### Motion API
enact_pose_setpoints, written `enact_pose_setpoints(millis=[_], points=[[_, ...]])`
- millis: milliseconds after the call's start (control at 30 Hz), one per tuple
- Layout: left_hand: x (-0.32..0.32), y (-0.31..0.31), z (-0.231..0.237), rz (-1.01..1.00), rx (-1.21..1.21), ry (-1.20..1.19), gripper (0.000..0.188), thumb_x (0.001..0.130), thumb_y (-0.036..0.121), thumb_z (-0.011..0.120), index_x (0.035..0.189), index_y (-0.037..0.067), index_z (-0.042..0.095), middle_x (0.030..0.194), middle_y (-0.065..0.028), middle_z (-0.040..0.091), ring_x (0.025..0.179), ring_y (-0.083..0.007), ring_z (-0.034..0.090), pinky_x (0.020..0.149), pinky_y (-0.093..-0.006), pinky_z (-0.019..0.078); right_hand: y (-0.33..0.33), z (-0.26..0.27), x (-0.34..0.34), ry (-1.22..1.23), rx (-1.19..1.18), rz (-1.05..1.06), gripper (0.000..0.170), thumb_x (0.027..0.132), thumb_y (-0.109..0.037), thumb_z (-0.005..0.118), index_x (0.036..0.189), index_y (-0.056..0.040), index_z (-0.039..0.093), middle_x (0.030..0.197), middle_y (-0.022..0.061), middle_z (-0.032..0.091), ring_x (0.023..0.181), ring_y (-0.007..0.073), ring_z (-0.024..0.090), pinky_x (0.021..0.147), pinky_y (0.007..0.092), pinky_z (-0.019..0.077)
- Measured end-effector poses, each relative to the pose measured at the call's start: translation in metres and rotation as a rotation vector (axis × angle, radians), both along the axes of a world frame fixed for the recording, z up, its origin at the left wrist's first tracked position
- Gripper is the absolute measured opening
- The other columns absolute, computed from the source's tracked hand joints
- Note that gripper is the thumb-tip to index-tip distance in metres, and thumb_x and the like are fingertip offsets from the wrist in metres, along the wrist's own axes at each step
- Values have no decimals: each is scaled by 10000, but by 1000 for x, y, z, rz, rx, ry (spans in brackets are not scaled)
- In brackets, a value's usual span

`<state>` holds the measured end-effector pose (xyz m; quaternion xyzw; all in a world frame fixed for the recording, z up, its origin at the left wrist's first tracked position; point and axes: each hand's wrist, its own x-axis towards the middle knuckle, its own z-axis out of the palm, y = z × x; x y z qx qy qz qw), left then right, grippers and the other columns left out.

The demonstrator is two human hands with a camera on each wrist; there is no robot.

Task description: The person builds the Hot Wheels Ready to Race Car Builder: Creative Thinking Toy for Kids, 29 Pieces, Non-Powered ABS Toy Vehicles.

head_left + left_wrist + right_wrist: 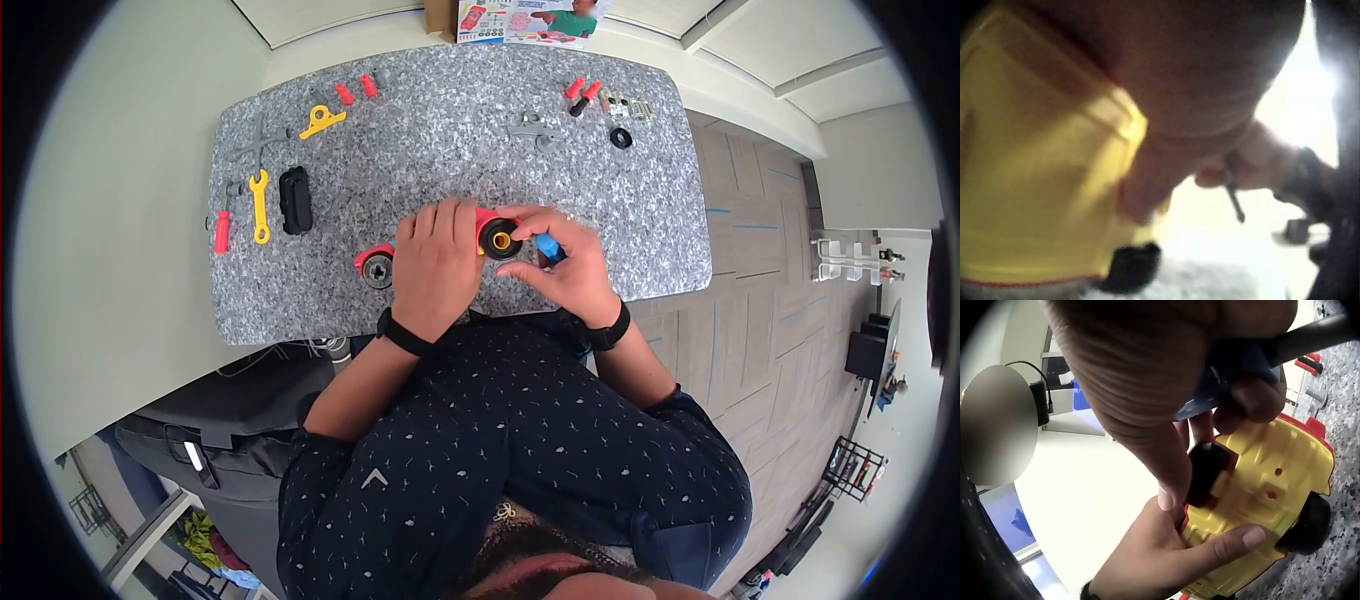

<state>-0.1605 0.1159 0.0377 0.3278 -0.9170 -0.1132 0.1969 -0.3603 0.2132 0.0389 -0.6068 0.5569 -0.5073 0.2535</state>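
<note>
The left hand [435, 265] grips a red toy car [484, 216] low over the table; its thumb lies across the yellow underside [1260, 487] in the right wrist view. At the car's right end, the right hand [570, 265] has thumb and index finger at a black wheel [1205, 472] with a yellow centre. Its other fingers curl round a blue-handled tool [1229, 375], whose dark shaft [1313, 339] points away from the car. A second wheel [378, 270] shows at the car's left end. The left wrist view is blurred, with the yellow underside [1041, 162] close up.
On the speckled table [440, 130] lie a yellow wrench [260, 206], a red-handled tool [222, 232], a black part [296, 200] and a yellow piece [321, 122] at left. A grey part [536, 130], black ring [621, 138] and red pieces [575, 87] lie at right.
</note>
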Motion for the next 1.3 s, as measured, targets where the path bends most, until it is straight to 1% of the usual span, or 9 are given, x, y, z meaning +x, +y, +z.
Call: enact_pose_setpoints(millis=[233,367,433,533,700,1000,1100,1267,1300], points=[[14,7,-1,-1,-29,-46,775,789,218,899,1481,36,603,1400,-126,677,1267,-332,636,1086,-506,458,2,5,-41,64,30,-223,464,826,-207,1003,1200,-61,770,1289,126,817,1105,254,799,919,339,588],[19,8,5,-25,-19,-55,837,843,444,885,1505,17,603,1396,-125,675,1243,-320,631,1058,-498,438,-19,-6,-121,415,363,-618,483,827,-209,998,1234,-57,787,1191,149,805,1000,265,779,885,373,603],[21,8,7,-31,-13,-39,899,876,603,845,1505,4,610,1385,-127,676,1219,-315,629,1035,-488,426,-32,-50,-171,562,187,-622,508,814,-228,1007,1253,-78,799,1153,140,804,898,233,765,818,368,610],[21,9,8,-35,-28,-37,993,893,779,741,1481,-14,628,1369,-129,678,1184,-310,625,1001,-467,411,-52,-55,-199,565,296,-615,559,758,-182,1012,1259,-60,796,1281,190,779,1165,404,749,995,477,602],[23,8,7,-37,-37,-38,992,906,783,724,1475,-25,634,1359,-132,681,1167,-308,629,992,-467,412,-67,-59,-223,618,425,-548,527,732,-208,1009,1210,-81,825,1228,178,808,1173,408,756,1036,482,596],[21,3,3,-48,-46,-50,922,935,707,742,1479,-31,632,1358,-138,681,1167,-313,637,1003,-476,422,-55,-69,-214,677,362,-602,293,905,-137,869,1189,-82,822,1035,201,820,997,472,772,929,517,623],[21,1,3,-62,-38,-49,899,940,673,751,1482,-34,627,1355,-142,680,1177,-318,637,1011,-478,423,-41,-67,-205,589,200,-549,246,945,-123,857,1182,-74,811,876,146,802,820,373,787,793,438,631],[21,0,6,-61,-29,-36,892,930,642,763,1491,-36,618,1350,-147,676,1185,-324,636,1012,-481,423,-18,12,-89,-208,309,-328,199,994,-49,830,1187,-68,784,891,30,761,725,91,671,664,268,535],[21,0,7,-62,-30,-37,892,929,639,764,1493,-36,617,1349,-147,676,1186,-324,635,1012,-482,423,-14,24,-69,-214,340,-234,191,989,-34,829,1172,-65,787,929,36,766,756,111,685,692,283,542]])
